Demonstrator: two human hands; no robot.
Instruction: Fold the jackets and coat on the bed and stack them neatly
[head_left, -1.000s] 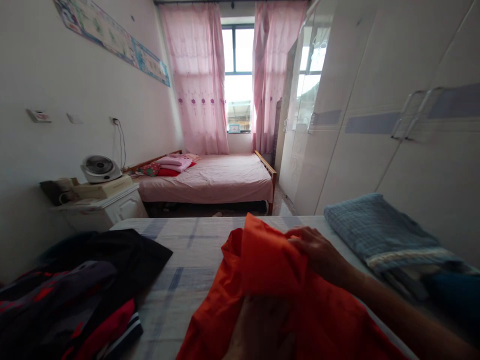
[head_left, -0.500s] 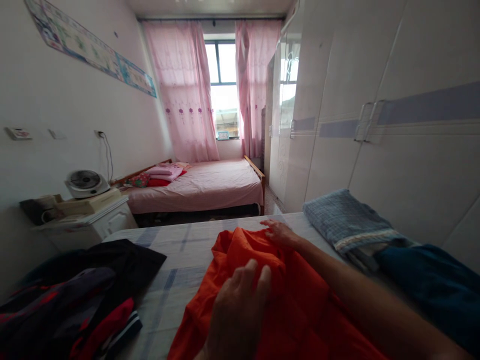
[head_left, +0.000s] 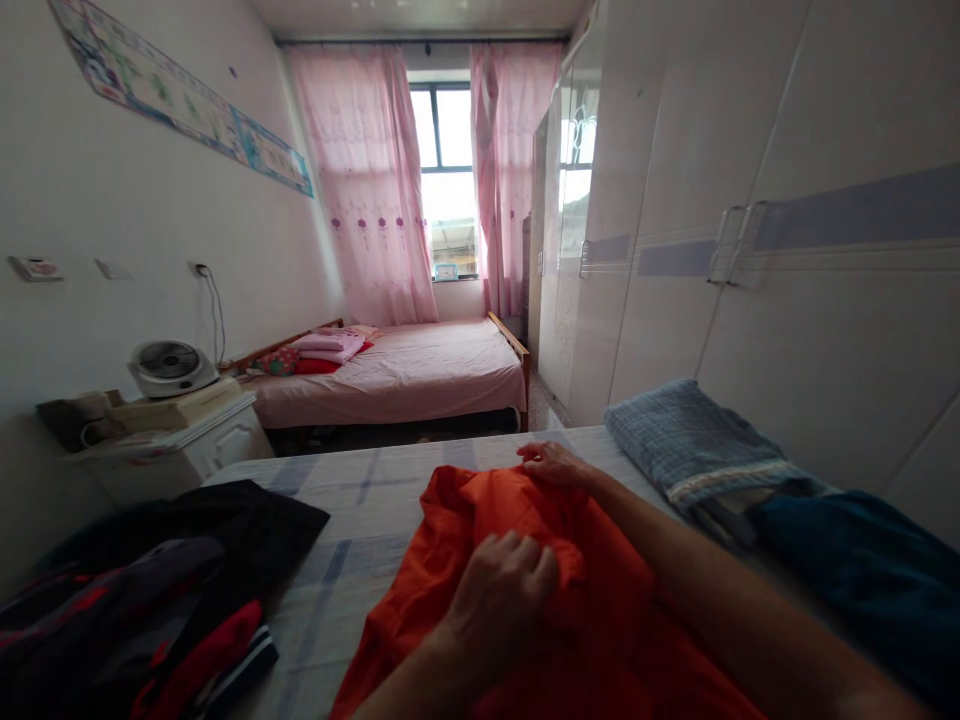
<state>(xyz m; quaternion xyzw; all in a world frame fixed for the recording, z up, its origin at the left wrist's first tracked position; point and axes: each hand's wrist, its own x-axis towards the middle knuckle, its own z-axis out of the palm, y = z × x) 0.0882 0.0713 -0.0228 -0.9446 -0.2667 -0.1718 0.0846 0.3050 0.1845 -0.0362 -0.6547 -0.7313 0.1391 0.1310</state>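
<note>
An orange garment (head_left: 442,530) lies spread and rumpled on the bed in front of me; its exact kind does not show. With fingers curled into its middle, my left hand (head_left: 510,585) grips a fold of the cloth. Farther off, at the garment's far right edge, my right hand (head_left: 556,465) has its fingers bent over the fabric and closed on it. My right forearm crosses above the garment's right side. The near part of the cloth runs out of view at the bottom.
Dark clothes with red parts (head_left: 255,520) lie heaped at the left. On the right are a folded blue checked cloth (head_left: 675,440) and a dark teal cloth (head_left: 862,550), beside a white wardrobe (head_left: 825,330). Beyond stand a pink-covered bed (head_left: 427,360) and a small fan (head_left: 171,366).
My left hand has moved slightly forward and right, its spread fingers now curled into the orange cloth. The right hand's fingers have bent in at the far edge.
</note>
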